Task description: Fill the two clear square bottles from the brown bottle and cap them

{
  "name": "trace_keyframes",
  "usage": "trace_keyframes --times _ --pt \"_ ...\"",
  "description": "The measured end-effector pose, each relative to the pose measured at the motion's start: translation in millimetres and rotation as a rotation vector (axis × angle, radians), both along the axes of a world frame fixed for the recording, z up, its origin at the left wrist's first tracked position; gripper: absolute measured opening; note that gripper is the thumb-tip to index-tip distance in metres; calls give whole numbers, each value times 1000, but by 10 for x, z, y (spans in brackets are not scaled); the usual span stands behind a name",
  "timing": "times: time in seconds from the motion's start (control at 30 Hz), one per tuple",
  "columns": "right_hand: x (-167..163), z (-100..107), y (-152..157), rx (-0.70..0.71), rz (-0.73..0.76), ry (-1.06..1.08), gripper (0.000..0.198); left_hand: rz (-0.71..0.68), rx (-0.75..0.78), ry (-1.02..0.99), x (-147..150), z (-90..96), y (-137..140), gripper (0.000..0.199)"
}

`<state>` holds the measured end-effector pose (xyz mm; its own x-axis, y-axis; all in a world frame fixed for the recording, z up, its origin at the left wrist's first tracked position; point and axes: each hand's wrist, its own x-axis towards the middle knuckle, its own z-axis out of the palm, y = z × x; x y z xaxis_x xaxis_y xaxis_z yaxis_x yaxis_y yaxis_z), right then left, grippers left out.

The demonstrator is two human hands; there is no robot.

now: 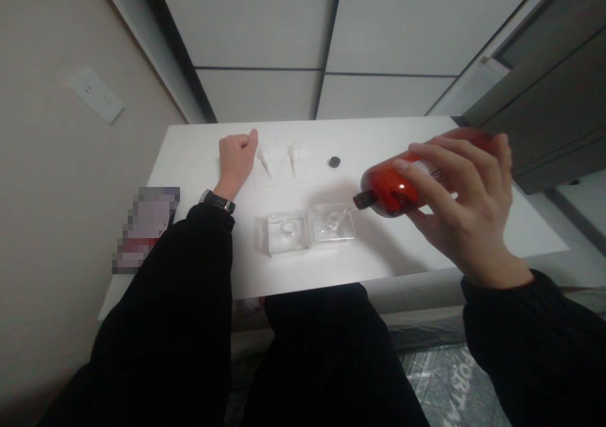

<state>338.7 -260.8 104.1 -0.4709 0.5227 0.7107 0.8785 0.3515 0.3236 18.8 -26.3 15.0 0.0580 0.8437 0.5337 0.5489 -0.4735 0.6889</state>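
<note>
My right hand (466,203) is wrapped round a large reddish-brown bottle (395,187), tipped so its uncapped black-ringed neck points left and down. A thin clear stream runs from the mouth into the right one of two clear square containers (348,231), each with a round shape in its middle. The left clear container (290,240) stands right beside it. My left hand (237,158) rests on the white table as a closed fist, nothing visible in it. Just right of this fist lie two small pale cone-tipped pieces (292,158), their kind unclear. A black cap (334,162) lies farther right.
The white table (255,282) stands against pale panels (265,92). A pixelated flat item (149,228) lies at its left edge by my sleeve. A wall socket (97,95) is on the left wall. Dark cabinet doors (549,92) rise on the right.
</note>
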Motion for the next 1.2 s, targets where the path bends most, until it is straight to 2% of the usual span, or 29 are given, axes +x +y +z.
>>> trace_keyframes --times 0.1,0.4,0.63,0.8,1.0,1.2 --pt "-8 -2 -15 -58 -17 37 61 3 -2 -6 -3 -7 8 60" --pt "-41 -26 -8 -82 -29 54 62 0 -26 -29 14 17 -16 65" --pt "-62 -27 -30 -156 -94 39 54 0 -26 -26 24 31 -29 63" --pt "-70 -39 -14 -143 -26 50 53 -4 -12 -22 25 23 -19 62" --pt "-84 -53 48 16 56 -3 51 1 -26 -10 38 37 -20 64" --pt "-80 -70 41 5 38 -5 54 -2 -11 8 40 45 -27 62"
